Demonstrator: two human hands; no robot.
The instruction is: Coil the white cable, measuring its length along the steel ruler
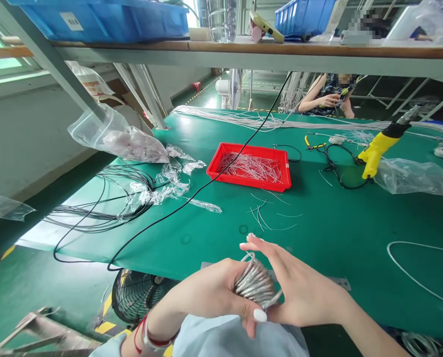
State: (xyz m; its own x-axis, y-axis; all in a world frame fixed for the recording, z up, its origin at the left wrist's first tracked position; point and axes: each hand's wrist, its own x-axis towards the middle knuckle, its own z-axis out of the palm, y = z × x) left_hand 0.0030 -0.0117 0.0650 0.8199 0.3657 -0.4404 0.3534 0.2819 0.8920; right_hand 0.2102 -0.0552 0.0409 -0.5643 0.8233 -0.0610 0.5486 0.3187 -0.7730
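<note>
Near the front edge of the green table [336, 233], my left hand [210, 292] is closed round a coil of silvery-white cable [256, 283]. My right hand [299, 287] presses against the coil's right side, its fingers stretched out over the top. Further back stands a red tray [221, 174] with several short white wire pieces in it. A few loose wire pieces [266, 213] lie on the table between the tray and my hands.
A yellow heat tool [379, 148] lies at the right beside clear plastic bags [411, 176]. Black cables [105, 198] and crumpled bags [132, 141] sit at the left. A shelf with blue bins [105, 20] runs overhead. Another person [329, 96] sits across the table. A fan [139, 295] stands below.
</note>
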